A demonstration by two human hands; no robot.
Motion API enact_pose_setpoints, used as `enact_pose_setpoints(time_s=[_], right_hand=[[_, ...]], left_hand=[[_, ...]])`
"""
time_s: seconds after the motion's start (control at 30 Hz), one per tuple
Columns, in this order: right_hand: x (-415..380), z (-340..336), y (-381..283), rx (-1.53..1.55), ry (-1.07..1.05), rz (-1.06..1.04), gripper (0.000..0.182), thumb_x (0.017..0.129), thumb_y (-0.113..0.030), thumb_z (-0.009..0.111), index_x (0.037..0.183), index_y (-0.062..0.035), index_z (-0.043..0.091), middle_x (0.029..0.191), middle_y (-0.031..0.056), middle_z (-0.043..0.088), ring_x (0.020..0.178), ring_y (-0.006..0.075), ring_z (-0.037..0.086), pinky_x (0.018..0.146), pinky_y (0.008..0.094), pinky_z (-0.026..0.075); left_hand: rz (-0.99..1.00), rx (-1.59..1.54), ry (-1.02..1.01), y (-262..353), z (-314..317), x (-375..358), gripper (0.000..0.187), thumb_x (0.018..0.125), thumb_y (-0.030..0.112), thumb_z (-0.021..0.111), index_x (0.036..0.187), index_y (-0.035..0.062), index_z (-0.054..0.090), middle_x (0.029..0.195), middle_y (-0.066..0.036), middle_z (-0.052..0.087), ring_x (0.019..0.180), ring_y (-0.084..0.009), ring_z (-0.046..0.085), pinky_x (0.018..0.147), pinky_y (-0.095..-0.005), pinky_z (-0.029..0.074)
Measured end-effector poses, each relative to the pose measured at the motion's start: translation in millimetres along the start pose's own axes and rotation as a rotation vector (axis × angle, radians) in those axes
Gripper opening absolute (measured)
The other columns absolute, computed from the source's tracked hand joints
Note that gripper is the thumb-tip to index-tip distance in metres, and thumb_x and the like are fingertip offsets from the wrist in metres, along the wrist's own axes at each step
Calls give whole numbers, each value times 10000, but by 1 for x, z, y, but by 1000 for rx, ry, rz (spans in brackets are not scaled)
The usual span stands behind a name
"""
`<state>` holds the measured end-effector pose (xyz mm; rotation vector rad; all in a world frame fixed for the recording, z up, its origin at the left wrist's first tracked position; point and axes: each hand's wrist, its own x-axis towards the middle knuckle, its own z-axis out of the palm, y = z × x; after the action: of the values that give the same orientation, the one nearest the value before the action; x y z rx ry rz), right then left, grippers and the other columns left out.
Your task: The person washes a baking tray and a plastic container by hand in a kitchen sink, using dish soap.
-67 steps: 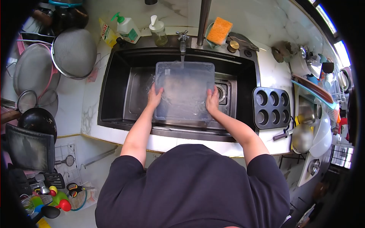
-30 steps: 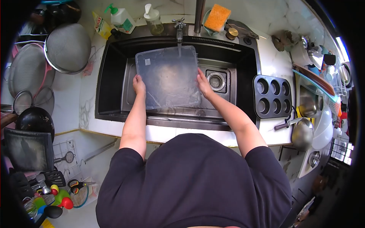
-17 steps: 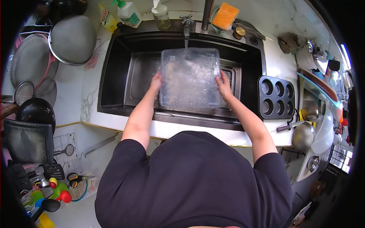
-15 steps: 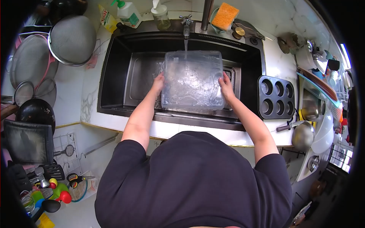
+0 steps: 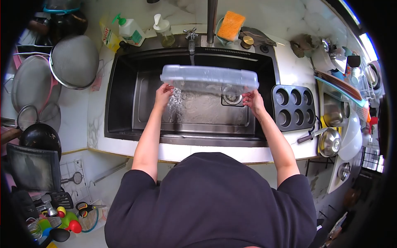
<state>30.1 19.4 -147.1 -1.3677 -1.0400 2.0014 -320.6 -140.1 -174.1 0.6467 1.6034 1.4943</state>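
Note:
A clear plastic container lid (image 5: 209,79) hangs over the black sink (image 5: 124,107), tipped up so I see it nearly edge-on. My left hand (image 5: 163,91) grips its left end and my right hand (image 5: 253,99) grips its right end. Water runs off the lid's left part into the basin. The tap (image 5: 191,39) stands just behind the lid, with a thin stream falling from it. The drain (image 5: 231,98) shows below the lid's right part.
A black muffin tin (image 5: 291,107) lies on the counter right of the sink. Soap bottles (image 5: 130,29) and an orange sponge (image 5: 230,25) sit behind it. Mesh strainers (image 5: 74,61) lie on the left, metal bowls (image 5: 328,142) and dishes on the right.
The lid, held flat under the tap and shifted left then right, has now been tipped up on edge and raised. Water pours off it. Both hands kept their grip.

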Motion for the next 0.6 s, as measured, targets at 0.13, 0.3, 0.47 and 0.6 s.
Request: enact_pose_setpoints(time_s=[0.13, 0.3, 0.47, 0.6], right_hand=[[-12, 12, -13, 14, 12, -90, 576, 845, -554, 284, 862, -33, 530, 686, 21, 471, 580, 113, 480, 498, 234, 404], [-17, 15, 2, -186, 8, -103, 494, 844, -503, 371, 714, -57, 541, 588, -7, 455, 535, 93, 470, 469, 221, 394], [-24, 20, 17, -369, 43, -177, 359, 812, -350, 536, 674, -20, 553, 579, 4, 482, 498, 79, 450, 441, 208, 378], [-26, 14, 21, -406, 51, -139, 290, 797, -281, 572, 686, -13, 572, 567, -3, 474, 497, 72, 433, 441, 206, 373]], left_hand=[[281, 325, 25, 22, 3, -5, 428, 638, 17, 594, 1061, 77, 572, 848, -52, 534, 742, -103, 507, 657, -226, 447], [268, 313, 128, 18, 1, -8, 353, 724, 105, 621, 1053, -1, 549, 949, -104, 575, 813, -155, 584, 724, -246, 460], [202, 340, 130, 7, 2, -20, 321, 724, 47, 600, 1031, -30, 544, 914, -94, 603, 821, -144, 585, 730, -245, 455], [152, 521, 126, 3, 4, -28, 240, 718, 5, 581, 952, -33, 544, 887, -77, 604, 818, -135, 576, 737, -242, 450]])
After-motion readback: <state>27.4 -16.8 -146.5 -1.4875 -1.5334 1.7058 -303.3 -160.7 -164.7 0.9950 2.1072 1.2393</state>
